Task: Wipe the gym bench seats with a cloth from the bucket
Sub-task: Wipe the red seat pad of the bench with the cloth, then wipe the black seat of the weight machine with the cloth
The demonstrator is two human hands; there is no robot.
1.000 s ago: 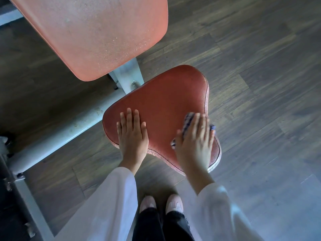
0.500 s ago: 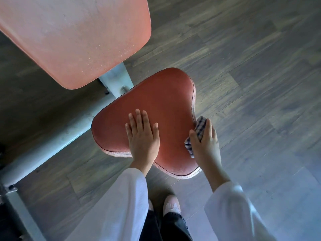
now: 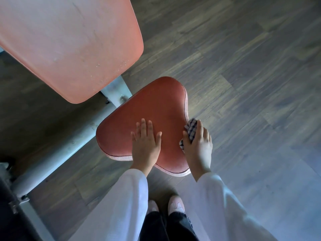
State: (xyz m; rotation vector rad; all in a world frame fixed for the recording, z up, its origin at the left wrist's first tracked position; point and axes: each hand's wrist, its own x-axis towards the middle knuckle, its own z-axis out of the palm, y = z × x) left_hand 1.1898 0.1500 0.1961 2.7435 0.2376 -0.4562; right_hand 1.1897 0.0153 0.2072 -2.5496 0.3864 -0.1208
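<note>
A small red-brown padded seat (image 3: 152, 108) with pale piping sits below me. My left hand (image 3: 145, 145) lies flat on its near part, fingers spread, holding nothing. My right hand (image 3: 198, 145) presses a checked cloth (image 3: 191, 130) against the seat's right side edge. A larger, paler orange back pad (image 3: 66, 44) fills the upper left. No bucket is in view.
A grey-white metal frame tube (image 3: 69, 146) runs from under the pads down to the left edge. Dark wood-look flooring (image 3: 251, 84) surrounds the bench. My two shoes (image 3: 165, 206) stand just in front of the seat.
My right hand has slid the cloth from the seat's top surface off to its right side edge. My left hand shifted toward the middle of the seat. The view has moved slightly.
</note>
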